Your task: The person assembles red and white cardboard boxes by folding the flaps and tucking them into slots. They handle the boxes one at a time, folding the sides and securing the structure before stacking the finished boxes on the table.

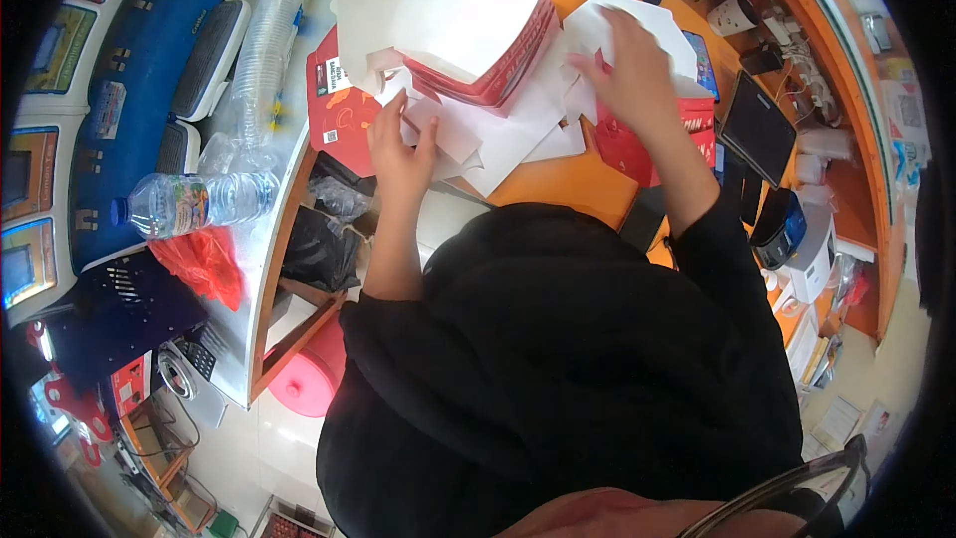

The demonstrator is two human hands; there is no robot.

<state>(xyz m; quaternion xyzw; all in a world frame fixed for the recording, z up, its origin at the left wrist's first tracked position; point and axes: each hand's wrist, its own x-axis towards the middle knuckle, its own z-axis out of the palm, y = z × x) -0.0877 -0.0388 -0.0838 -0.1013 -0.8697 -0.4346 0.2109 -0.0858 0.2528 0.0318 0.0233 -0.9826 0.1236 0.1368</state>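
Note:
A stack of red-and-white cardboard food boxes (pixel 538 35), white inside, stands on the orange table ahead of me. Loose white cardboard flaps (pixel 513 154) spread beneath and in front of it. At the stack's near left corner is my left hand (pixel 403 144), thumb and fingers apart beside a small flap. To the right, my right hand (pixel 637 70) has its fingers over the white inside of another cardboard food box (pixel 667 35), with the thumb at its left flap. Red printed box panels (pixel 627 149) show below my right wrist. A flat red printed piece (pixel 344 125) lies left of my left hand.
On the left counter, a water bottle (pixel 204 203) lies near a long sleeve of clear plastic cups (pixel 269 40) and a red plastic bag (pixel 204 264). A dark tablet-like device (pixel 759 128) lies at the right. A pink bin (pixel 304 384) stands below the counter.

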